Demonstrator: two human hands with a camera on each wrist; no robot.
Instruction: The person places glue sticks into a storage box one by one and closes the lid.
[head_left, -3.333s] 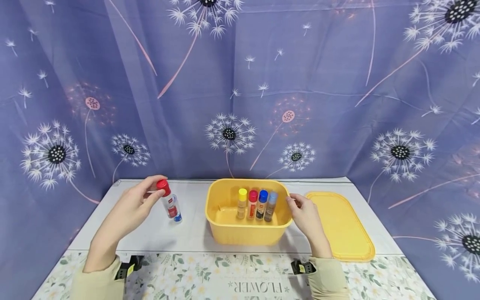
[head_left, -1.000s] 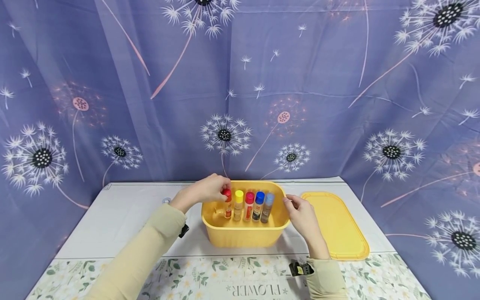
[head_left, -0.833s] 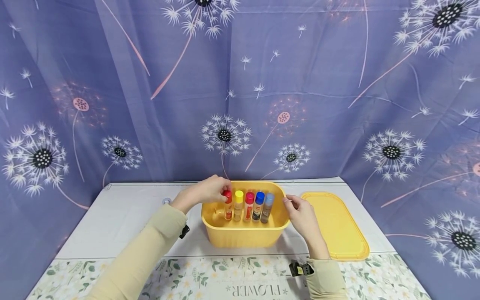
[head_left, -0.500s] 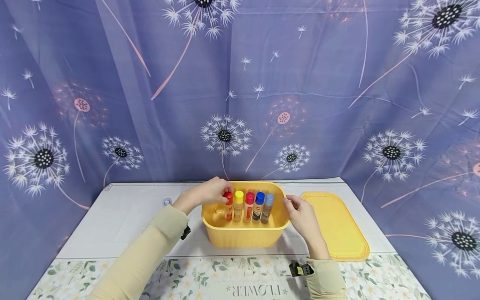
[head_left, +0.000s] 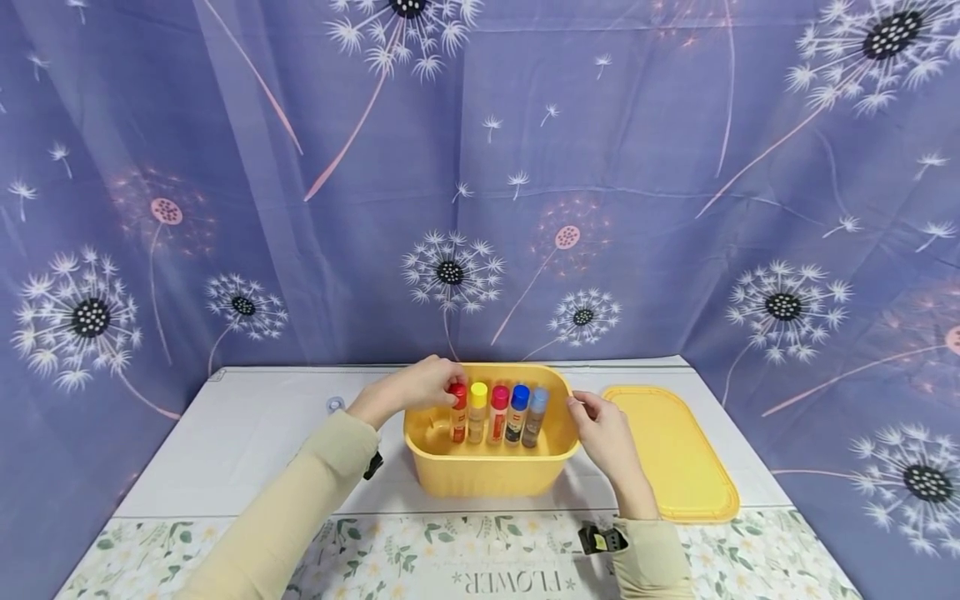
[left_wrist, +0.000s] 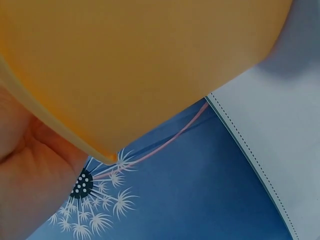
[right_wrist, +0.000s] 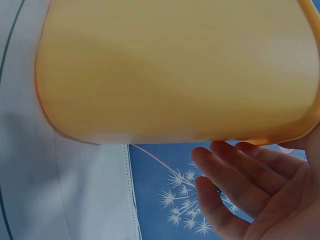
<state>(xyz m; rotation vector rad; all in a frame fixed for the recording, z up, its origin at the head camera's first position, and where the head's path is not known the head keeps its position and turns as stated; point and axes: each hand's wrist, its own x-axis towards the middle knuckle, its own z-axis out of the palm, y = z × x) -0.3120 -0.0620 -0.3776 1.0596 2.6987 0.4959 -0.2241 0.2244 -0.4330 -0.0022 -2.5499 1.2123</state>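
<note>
L hand (head_left: 420, 385) pinches leftmost red-capped btl (head_left: 458, 427), R hand (head_left: 607, 432) grips yellow tub (head_left: 491, 477) rim; best get btl steady upright b4 letting go.

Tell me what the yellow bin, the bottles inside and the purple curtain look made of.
Yellow bin: probably plastic, satin; smooth, molded-looking walls. Capped bottles: perhaps glossy plastic or glass, since they look see-through. Purple curtain: likely matte fabric, hanging in soft folds.

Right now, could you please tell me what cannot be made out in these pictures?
Head view: the bluish item is partly hidden by the left sleeve; print on the tubes is too small.
Left wrist view: fingertips of the left hand, behind the yellow box.
Right wrist view: the tubes, behind the box's wall.
</note>
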